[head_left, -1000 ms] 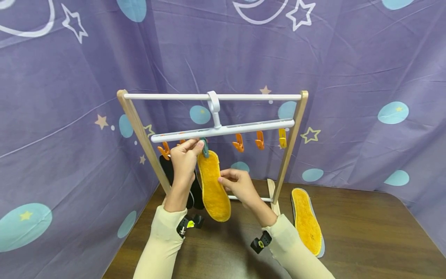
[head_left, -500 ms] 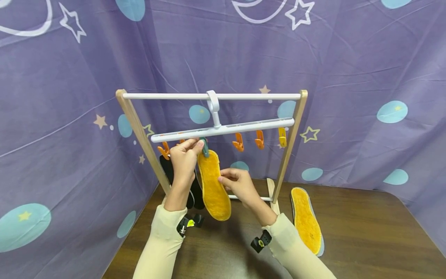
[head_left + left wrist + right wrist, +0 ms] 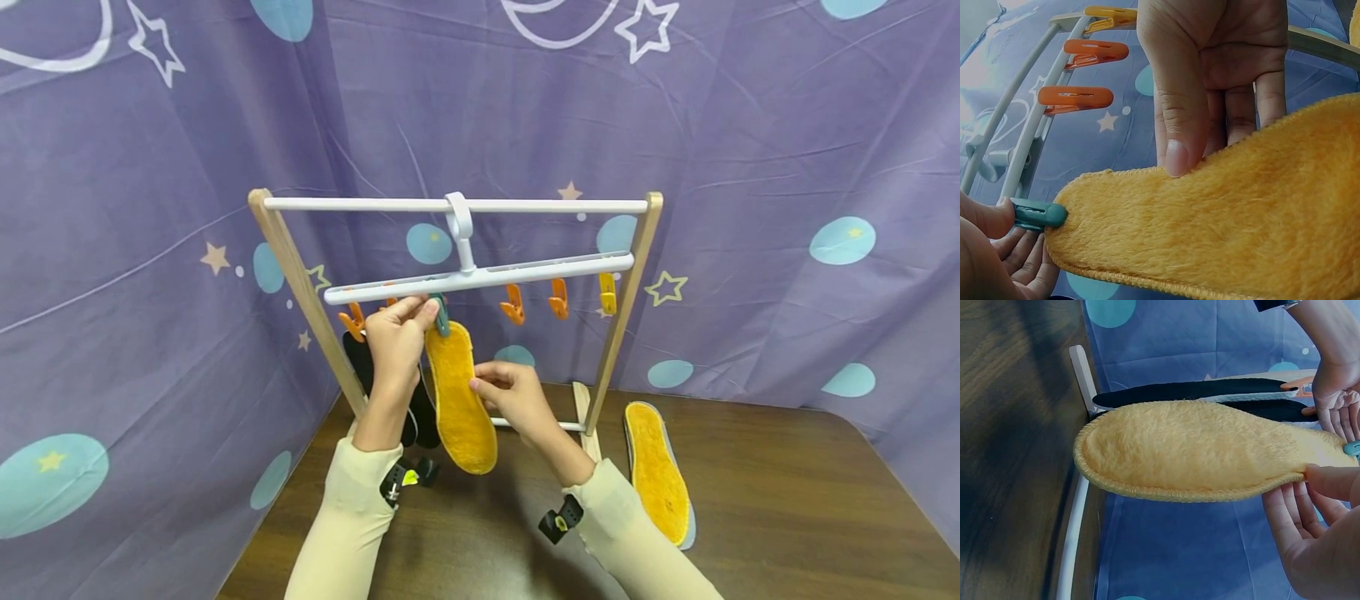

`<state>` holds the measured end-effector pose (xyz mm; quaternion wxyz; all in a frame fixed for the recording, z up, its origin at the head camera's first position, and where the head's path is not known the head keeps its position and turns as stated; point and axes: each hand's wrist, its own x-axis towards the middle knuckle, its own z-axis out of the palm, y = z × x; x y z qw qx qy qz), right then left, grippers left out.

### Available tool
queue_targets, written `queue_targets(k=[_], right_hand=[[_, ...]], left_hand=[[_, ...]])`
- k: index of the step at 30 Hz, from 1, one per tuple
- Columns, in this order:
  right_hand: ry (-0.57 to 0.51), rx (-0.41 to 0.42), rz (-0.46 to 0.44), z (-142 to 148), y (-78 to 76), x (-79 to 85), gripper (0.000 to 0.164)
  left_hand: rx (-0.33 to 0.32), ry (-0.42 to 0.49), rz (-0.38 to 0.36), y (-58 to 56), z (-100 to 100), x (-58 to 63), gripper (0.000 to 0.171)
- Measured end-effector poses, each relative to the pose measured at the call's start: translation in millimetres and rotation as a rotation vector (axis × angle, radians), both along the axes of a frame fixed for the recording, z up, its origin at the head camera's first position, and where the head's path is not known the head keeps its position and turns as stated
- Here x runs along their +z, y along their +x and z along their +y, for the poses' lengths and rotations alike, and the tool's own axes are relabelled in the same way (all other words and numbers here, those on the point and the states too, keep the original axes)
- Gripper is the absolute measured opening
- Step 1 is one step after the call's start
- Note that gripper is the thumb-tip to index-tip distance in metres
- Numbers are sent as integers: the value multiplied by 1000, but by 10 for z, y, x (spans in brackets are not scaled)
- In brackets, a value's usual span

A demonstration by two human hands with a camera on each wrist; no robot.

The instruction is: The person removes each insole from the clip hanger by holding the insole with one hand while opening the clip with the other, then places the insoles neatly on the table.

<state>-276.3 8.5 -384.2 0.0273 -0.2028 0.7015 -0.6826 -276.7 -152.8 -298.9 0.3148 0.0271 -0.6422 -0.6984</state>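
A fuzzy yellow insole (image 3: 461, 408) hangs from a teal clothespin (image 3: 443, 319) on the white clip hanger (image 3: 547, 272). My left hand (image 3: 395, 346) pinches the upper end of that clothespin between thumb and fingers, just under the bar. In the left wrist view the clothespin's tip (image 3: 1054, 214) overlaps the insole's narrow end. At the insole's right edge, my right hand (image 3: 517, 402) pinches it, thumb on the fluffy face and fingers behind. The right wrist view shows the insole's wide end (image 3: 1147, 453) free of both hands.
Dark insoles (image 3: 1172, 392) hang behind at the left, partly hidden by the left hand. Orange clothespins (image 3: 513, 305) and a yellow one (image 3: 608, 294) hang farther right. The wooden rack (image 3: 626, 317) stands on the table (image 3: 772, 483), where another yellow insole (image 3: 660, 475) lies.
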Motion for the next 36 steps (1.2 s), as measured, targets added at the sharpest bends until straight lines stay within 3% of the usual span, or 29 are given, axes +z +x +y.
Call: queue_targets(k=[15, 36], right_hand=[[5, -48, -4, 3, -14, -28, 17], [-4, -38, -29, 18, 1, -13, 19]], left_hand=[[-2, 37, 8, -30, 12, -1, 17], [-4, 35, -18, -2, 11, 12, 18]])
